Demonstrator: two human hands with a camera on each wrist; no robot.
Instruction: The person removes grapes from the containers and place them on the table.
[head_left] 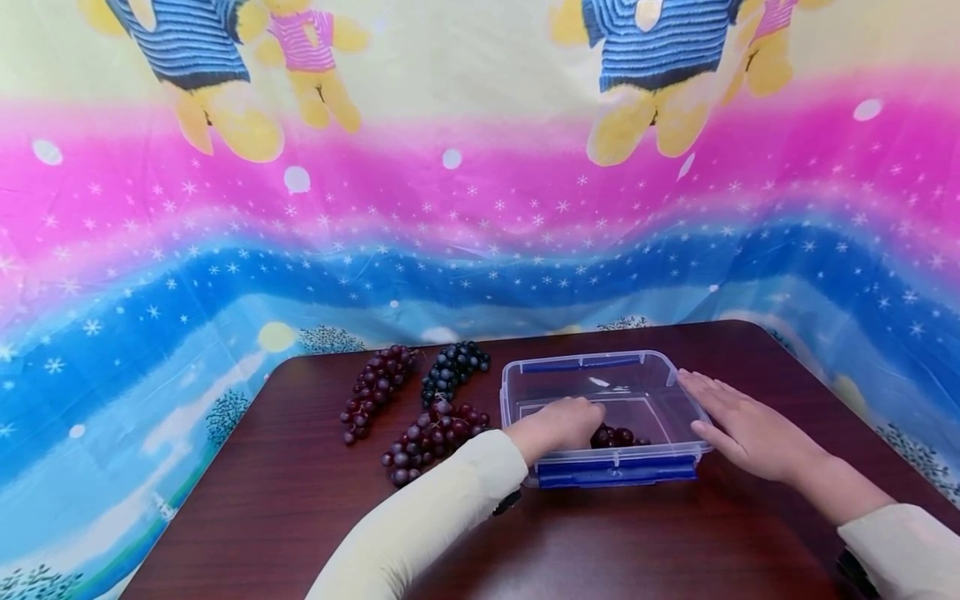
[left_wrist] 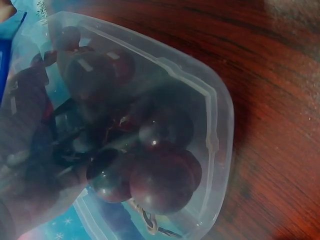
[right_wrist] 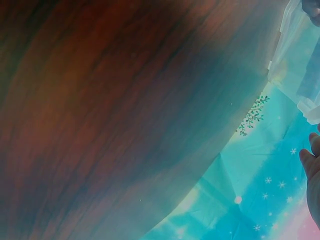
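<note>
A clear plastic container [head_left: 585, 360] with blue clip flaps stands on the table. My left hand [head_left: 562, 423] reaches inside it, fingers curled about a bunch of dark red grapes [head_left: 617, 437] near the front wall. Through the cloudy wall in the left wrist view, the grapes [left_wrist: 162, 182] look large and round beside the hand [left_wrist: 30, 165]; the fingertips are partly hidden. Against the container's right side rests my right hand [head_left: 757, 429], its fingers extended along the rim. Only part of that hand [right_wrist: 314, 175] enters the right wrist view.
Left of the container lie a long red bunch of grapes [head_left: 381, 385], a blue-black bunch [head_left: 452, 369] and a purple-red bunch [head_left: 431, 439]. The dark wooden table [head_left: 300, 517] has rounded back corners. A printed curtain [head_left: 480, 208] hangs behind it.
</note>
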